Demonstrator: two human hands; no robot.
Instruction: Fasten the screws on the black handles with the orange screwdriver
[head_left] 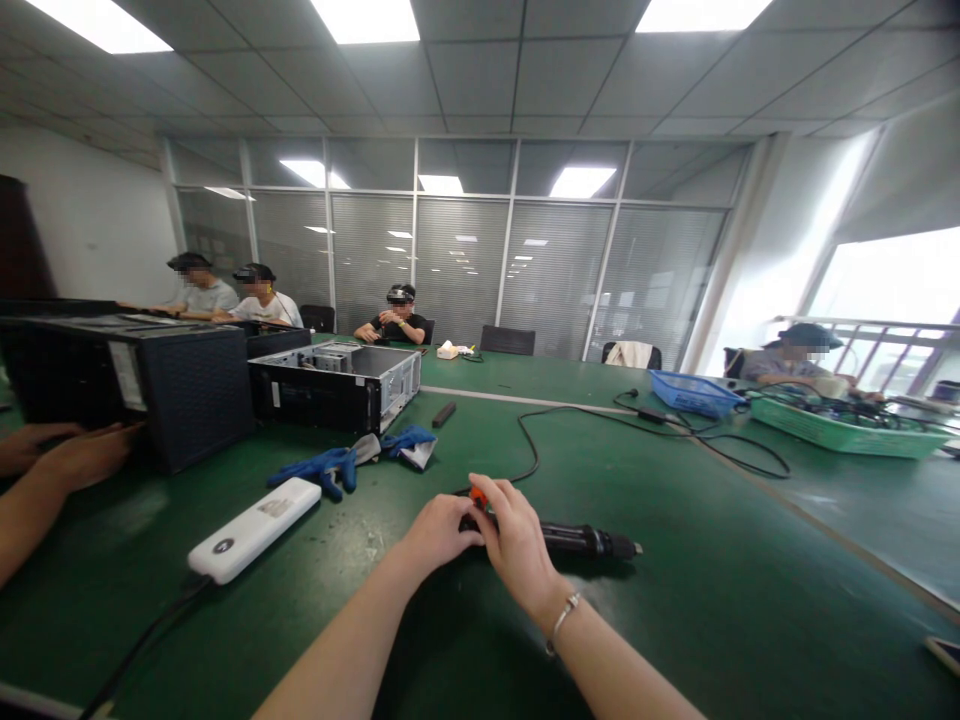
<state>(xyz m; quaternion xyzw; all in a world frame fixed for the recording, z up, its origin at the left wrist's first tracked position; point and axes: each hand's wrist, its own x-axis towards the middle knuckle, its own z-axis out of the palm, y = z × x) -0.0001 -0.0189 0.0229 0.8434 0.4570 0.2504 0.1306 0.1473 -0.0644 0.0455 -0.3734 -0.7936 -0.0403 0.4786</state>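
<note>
Our left hand (439, 530) and right hand (517, 540) sit together, closed around the rear of a black electric screwdriver (585, 541), which lies on the green table mat (720, 600) in front of us with its metal tip (637, 548) pointing right. Our right fingers (499, 498) curl over the tool beside a small orange part (478, 497). A firm, two-handed hold with the barrel kept low looks like the steady way to work. Both forearms reach in from below, and a metal bracelet (561, 622) circles our right wrist. A black cord (529, 455) loops away behind the tool. To our left lie blue gloves (322, 470) and a white rectangular device (253, 530), with an open computer case (335, 385) beyond. A co-worker's hands (82, 455) touch a dark computer case (195, 395).
</note>
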